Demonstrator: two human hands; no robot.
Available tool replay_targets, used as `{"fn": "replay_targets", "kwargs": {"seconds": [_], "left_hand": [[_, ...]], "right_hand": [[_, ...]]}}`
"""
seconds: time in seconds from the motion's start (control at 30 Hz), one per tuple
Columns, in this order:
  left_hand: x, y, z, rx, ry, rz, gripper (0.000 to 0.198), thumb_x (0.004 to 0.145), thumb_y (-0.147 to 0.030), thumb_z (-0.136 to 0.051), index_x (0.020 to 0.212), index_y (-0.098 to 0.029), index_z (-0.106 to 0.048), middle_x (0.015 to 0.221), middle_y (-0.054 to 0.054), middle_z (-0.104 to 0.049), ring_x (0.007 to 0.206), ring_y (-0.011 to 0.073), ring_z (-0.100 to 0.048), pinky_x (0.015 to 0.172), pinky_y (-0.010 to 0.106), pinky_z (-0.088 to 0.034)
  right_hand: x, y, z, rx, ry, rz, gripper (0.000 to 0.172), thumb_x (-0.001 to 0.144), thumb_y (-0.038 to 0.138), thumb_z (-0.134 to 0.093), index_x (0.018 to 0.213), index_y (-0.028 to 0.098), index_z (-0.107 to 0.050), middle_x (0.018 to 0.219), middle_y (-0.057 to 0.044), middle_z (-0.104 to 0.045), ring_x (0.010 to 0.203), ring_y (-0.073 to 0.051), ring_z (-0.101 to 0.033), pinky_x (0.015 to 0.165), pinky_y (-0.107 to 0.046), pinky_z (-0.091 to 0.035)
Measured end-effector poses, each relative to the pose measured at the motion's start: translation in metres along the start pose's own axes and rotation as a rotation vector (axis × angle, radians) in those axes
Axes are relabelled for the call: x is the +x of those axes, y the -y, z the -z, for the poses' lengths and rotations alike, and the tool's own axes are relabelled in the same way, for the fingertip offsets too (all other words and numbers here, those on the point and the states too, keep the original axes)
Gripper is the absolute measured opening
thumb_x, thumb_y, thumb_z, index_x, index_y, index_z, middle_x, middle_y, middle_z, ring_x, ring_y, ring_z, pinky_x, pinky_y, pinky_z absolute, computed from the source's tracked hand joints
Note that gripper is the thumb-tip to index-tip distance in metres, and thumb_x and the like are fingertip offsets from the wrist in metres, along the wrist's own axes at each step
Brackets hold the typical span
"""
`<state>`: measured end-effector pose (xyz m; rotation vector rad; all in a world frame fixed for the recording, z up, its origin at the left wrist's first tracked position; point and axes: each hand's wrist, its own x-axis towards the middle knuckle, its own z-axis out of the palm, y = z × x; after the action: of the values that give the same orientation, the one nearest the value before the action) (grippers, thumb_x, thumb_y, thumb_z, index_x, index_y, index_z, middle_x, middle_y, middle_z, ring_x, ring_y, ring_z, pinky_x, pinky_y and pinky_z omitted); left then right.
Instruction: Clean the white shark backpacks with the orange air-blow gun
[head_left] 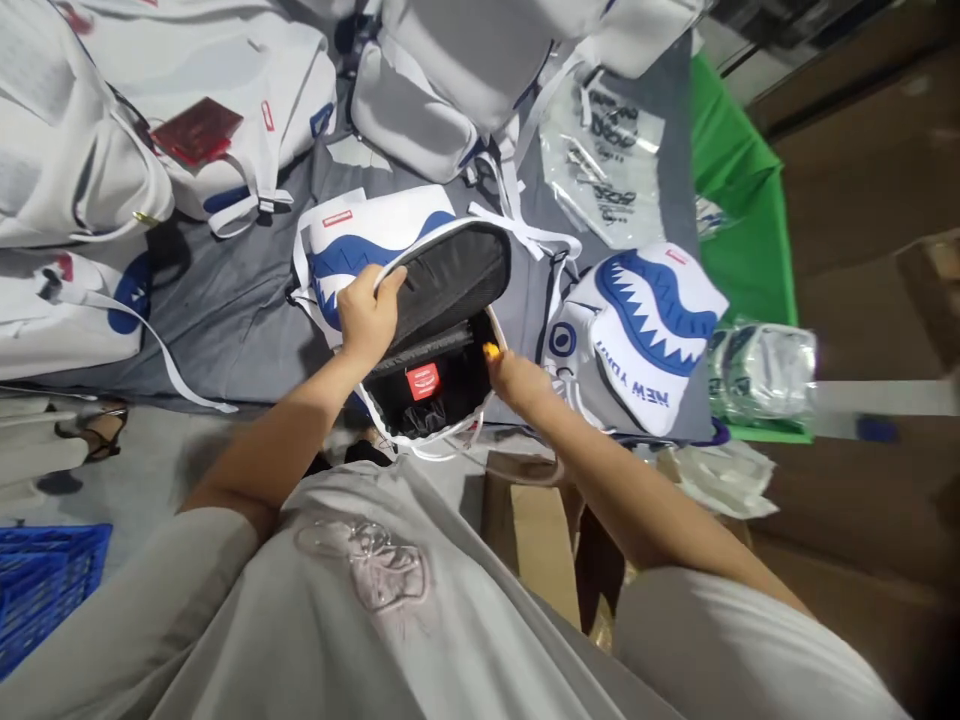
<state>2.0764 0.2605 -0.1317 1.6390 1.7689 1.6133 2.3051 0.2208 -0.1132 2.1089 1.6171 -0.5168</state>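
A white backpack [375,235] with a blue shark-mouth print lies open at the table's near edge, showing a black lining and a red label [423,381] inside. My left hand [367,312] grips the raised edge of its open flap, fingers curled over the rim. My right hand [517,378] is at the right rim of the opening, fingers closed on a small orange thing [490,351] that I cannot make out. A second shark-print backpack [645,330] lies just right of my right hand.
Several more white backpacks [225,90] are piled at the back and left on the grey table cover [225,300]. Clear printed plastic bags [607,160] lie at the back right, a green cloth [742,220] beyond. A cardboard box [540,540] and blue crate [37,580] stand below.
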Motion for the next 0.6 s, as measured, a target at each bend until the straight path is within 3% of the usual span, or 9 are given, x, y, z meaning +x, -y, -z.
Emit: {"fn": "replay_targets", "kwargs": {"seconds": [0.07, 0.13, 0.2, 0.23, 0.3, 0.37, 0.43, 0.6], "left_hand": [[-0.003, 0.002, -0.005, -0.019, -0.024, 0.011, 0.047, 0.096, -0.052, -0.049, 0.062, -0.02, -0.046, 0.055, -0.004, -0.041, 0.055, 0.0102, -0.037, 0.058, 0.025, -0.031], [-0.005, 0.004, -0.007, -0.022, -0.046, 0.014, 0.046, 0.096, -0.051, -0.049, 0.063, -0.02, -0.048, 0.055, -0.004, -0.042, 0.055, 0.0103, -0.038, 0.059, 0.026, -0.03], [-0.006, 0.005, -0.006, -0.022, -0.045, -0.002, 0.045, 0.096, -0.051, -0.05, 0.064, -0.02, -0.049, 0.056, -0.004, -0.042, 0.056, 0.0106, -0.038, 0.06, 0.026, -0.029], [-0.006, 0.005, -0.005, -0.024, -0.035, -0.019, 0.045, 0.096, -0.052, -0.049, 0.064, -0.02, -0.048, 0.056, -0.004, -0.042, 0.056, 0.0107, -0.039, 0.06, 0.026, -0.029], [-0.005, 0.004, -0.002, -0.03, 0.002, -0.058, 0.046, 0.096, -0.053, -0.048, 0.064, -0.02, -0.048, 0.057, -0.004, -0.042, 0.056, 0.0108, -0.038, 0.059, 0.026, -0.029], [-0.005, 0.001, 0.001, -0.025, 0.045, -0.089, 0.046, 0.096, -0.054, -0.047, 0.065, -0.021, -0.048, 0.057, -0.004, -0.042, 0.056, 0.011, -0.038, 0.059, 0.026, -0.03], [-0.007, -0.002, 0.004, -0.006, 0.084, -0.109, 0.045, 0.096, -0.054, -0.047, 0.065, -0.021, -0.048, 0.056, -0.004, -0.042, 0.055, 0.0111, -0.039, 0.059, 0.025, -0.031], [-0.011, -0.008, 0.01, 0.019, 0.134, -0.18, 0.044, 0.096, -0.053, -0.048, 0.065, -0.022, -0.048, 0.056, -0.004, -0.045, 0.055, 0.0115, -0.042, 0.059, 0.025, -0.035]], "right_hand": [[-0.036, -0.011, -0.023, 0.057, 0.164, -0.017, 0.036, 0.102, 0.037, -0.045, 0.113, 0.01, -0.067, 0.094, -0.021, -0.073, 0.089, -0.03, -0.074, 0.081, -0.043, -0.056], [-0.062, -0.01, -0.049, 0.166, 0.333, 0.042, 0.033, 0.099, 0.043, -0.051, 0.104, 0.016, -0.07, 0.073, -0.01, -0.071, 0.063, -0.022, -0.07, 0.065, -0.034, -0.057], [-0.073, -0.003, -0.068, 0.353, 0.472, 0.135, 0.035, 0.098, 0.047, -0.05, 0.106, 0.018, -0.068, 0.066, -0.004, -0.068, 0.052, -0.017, -0.064, 0.056, -0.029, -0.053], [-0.074, 0.001, -0.074, 0.425, 0.48, 0.162, 0.036, 0.099, 0.047, -0.048, 0.109, 0.018, -0.066, 0.067, -0.005, -0.068, 0.052, -0.017, -0.064, 0.055, -0.028, -0.052], [-0.067, 0.006, -0.078, 0.423, 0.327, 0.15, 0.035, 0.1, 0.044, -0.046, 0.113, 0.015, -0.061, 0.079, -0.01, -0.071, 0.062, -0.02, -0.068, 0.061, -0.029, -0.052], [-0.055, 0.01, -0.078, 0.245, 0.076, 0.076, 0.033, 0.1, 0.041, -0.046, 0.115, 0.013, -0.058, 0.091, -0.016, -0.072, 0.079, -0.025, -0.071, 0.07, -0.033, -0.052], [-0.039, 0.017, -0.082, 0.105, -0.084, 0.046, 0.033, 0.101, 0.038, -0.043, 0.117, 0.011, -0.055, 0.095, -0.019, -0.071, 0.089, -0.029, -0.071, 0.075, -0.035, -0.051], [0.009, 0.052, -0.115, 0.076, -0.293, 0.229, 0.033, 0.102, 0.024, -0.038, 0.127, 0.005, -0.048, 0.108, -0.024, -0.066, 0.092, -0.026, -0.068, 0.076, -0.032, -0.046]]}}
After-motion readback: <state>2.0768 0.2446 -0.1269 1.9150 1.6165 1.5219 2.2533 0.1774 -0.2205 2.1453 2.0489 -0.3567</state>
